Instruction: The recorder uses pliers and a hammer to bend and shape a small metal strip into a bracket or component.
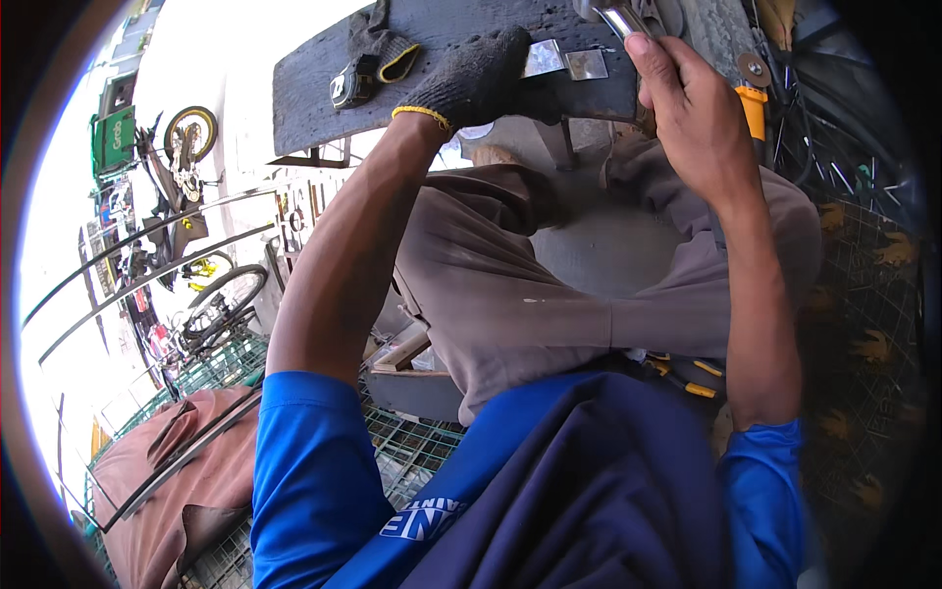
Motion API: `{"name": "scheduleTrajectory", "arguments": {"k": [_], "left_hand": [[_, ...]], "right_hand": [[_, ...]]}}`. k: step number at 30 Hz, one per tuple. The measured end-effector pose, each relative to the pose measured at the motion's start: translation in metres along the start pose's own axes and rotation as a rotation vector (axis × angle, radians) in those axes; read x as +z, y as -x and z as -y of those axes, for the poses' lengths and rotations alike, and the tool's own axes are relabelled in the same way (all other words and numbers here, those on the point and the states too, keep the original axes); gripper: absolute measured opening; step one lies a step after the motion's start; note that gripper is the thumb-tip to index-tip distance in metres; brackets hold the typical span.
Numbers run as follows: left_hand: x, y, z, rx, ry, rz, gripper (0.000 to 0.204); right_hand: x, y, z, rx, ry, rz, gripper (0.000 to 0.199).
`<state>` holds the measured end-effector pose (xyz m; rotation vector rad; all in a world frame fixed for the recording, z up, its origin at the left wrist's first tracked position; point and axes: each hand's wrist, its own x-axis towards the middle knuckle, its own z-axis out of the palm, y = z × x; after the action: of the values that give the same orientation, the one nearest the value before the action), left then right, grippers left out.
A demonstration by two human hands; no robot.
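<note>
My left hand (471,79), in a black knit glove with a yellow cuff, rests on a dark wooden bench (304,103). Its fingers are curled together, and whatever lies under them is hidden. Against the glove's right side is a small shiny flat square piece (543,59); a second square piece (588,65) lies just beyond it. Raised over the bench's right end, my bare right hand (687,108) is closed round the shiny metal shaft of a hammer (620,20). The upper edge cuts off part of its head.
Another glove (378,44) and a black strapped item (355,80) lie on the bench's left. A yellow power tool with a disc (753,103) stands at right. Yellow-handled pliers (687,378) lie below my leg. Bicycles (226,299), a motorcycle (177,187) and brown cloth (162,461) are left.
</note>
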<state>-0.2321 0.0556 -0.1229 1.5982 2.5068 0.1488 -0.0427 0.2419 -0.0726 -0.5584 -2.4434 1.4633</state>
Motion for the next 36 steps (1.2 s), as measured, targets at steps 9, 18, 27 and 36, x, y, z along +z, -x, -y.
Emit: {"name": "scheduleTrajectory", "arguments": {"k": [9, 18, 27, 36], "left_hand": [[-0.012, -0.001, -0.02, -0.062, 0.087, 0.004, 0.078], [-0.003, 0.006, -0.015, -0.084, 0.013, -0.046, 0.08], [0.015, 0.008, -0.012, 0.017, -0.037, -0.172, 0.069], [0.004, 0.006, -0.012, -0.003, -0.022, -0.096, 0.072]], "right_hand": [[0.033, -0.007, -0.046, 0.077, 0.404, 0.076, 0.057], [0.012, -0.004, -0.008, -0.061, 0.233, -0.094, 0.057], [0.03, -0.021, -0.046, -0.068, 0.428, 0.13, 0.053], [0.038, -0.013, -0.035, 0.04, 0.462, 0.095, 0.055]]}}
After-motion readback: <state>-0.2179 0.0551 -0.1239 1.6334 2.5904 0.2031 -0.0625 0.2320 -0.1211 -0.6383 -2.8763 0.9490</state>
